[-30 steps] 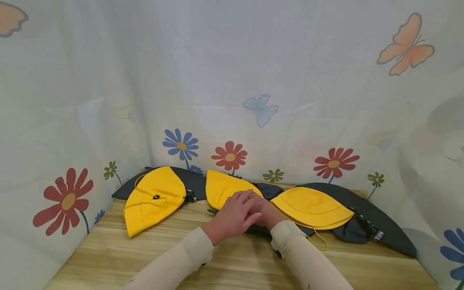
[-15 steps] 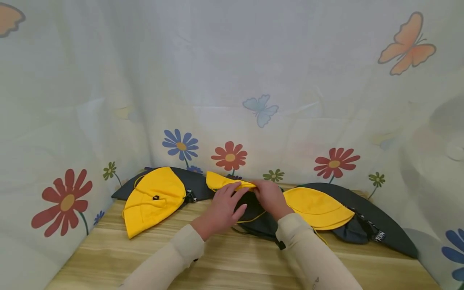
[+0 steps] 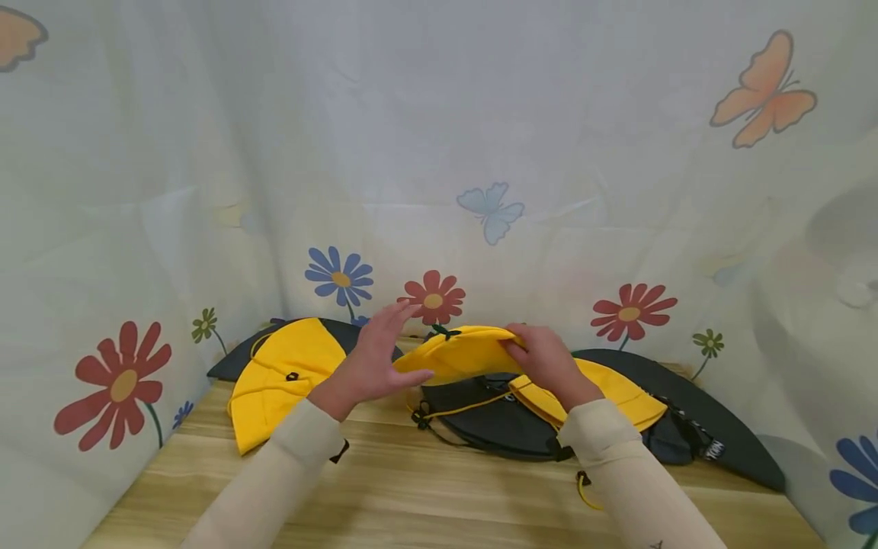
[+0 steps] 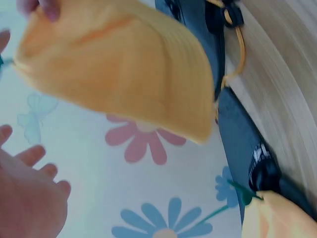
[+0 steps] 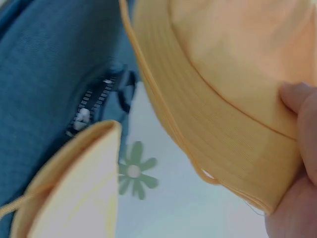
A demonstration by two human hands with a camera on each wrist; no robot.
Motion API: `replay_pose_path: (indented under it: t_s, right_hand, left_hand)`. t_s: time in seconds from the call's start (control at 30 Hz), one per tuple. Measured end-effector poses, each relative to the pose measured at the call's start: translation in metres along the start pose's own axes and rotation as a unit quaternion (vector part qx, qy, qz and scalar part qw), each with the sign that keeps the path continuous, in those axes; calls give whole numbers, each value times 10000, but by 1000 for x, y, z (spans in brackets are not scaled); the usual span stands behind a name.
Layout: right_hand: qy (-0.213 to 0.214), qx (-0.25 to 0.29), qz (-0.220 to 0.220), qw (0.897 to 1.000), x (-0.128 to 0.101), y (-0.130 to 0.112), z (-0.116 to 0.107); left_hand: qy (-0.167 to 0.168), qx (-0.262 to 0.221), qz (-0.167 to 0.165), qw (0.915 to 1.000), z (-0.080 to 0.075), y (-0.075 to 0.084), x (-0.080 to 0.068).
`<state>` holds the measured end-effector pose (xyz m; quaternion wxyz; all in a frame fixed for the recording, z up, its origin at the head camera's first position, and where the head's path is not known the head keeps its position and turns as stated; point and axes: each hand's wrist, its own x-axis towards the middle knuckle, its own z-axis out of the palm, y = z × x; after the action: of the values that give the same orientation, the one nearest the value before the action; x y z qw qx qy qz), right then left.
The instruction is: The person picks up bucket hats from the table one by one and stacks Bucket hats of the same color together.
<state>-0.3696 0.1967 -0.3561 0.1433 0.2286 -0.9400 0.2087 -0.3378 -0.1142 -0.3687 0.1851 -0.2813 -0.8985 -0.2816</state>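
A yellow bucket hat [image 3: 473,357] with a small green sprout on top is raised above the table, folded. My right hand [image 3: 549,364] pinches its right end between thumb and fingers; in the right wrist view the thumb [image 5: 298,99] lies on the cloth near the stitched brim. My left hand [image 3: 373,352] has its fingers spread and thumb out, at the hat's left end. The left wrist view shows that hand [image 4: 32,201] apart from the yellow cloth [image 4: 124,69]. Below the raised hat lies a dark wide-brimmed hat [image 3: 497,427] with a cord and toggle.
On the left, another yellow hat [image 3: 274,389] lies over a dark hat [image 3: 233,361]. To the right, a third yellow hat [image 3: 620,389] overlaps a dark one [image 3: 737,427]. A patterned curtain [image 3: 384,137] stands behind the wooden table [image 3: 411,503].
The middle yellow hat has been lifted off the dark hat, its near side turned up. The right hand moved right with it, and the left hand came away leftward with fingers spread.
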Motion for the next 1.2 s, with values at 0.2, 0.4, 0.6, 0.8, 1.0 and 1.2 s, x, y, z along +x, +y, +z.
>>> replay_pose_path:
  t_s: [0.2, 0.4, 0.6, 0.8, 1.0, 1.2]
  right_hand:
    - [-340, 589, -58, 9977, -14, -6, -25]
    - [-658, 1358, -139, 9885, -32, -11, -43]
    - [-844, 1649, -183, 9825, -44, -12, -59]
    - [-593, 1536, -196, 9862, -52, -16, -81]
    - [-784, 1107, -217, 9905, -58, -21, -97]
    - [-691, 1069, -523, 9905, -64, -24, -107]
  left_hand:
    - [-807, -437, -203, 9956, -6, -14, -10]
    - [-1486, -957, -322, 9837, -2, -21, -25]
    - [-1285, -1286, -4, 9833, -8, -11, -31]
    - [-893, -902, 314, 9914, -35, 12, -22]
    - [-846, -585, 383, 9940, -62, 28, -14]
    - [-861, -567, 303, 9942, -80, 31, -14]
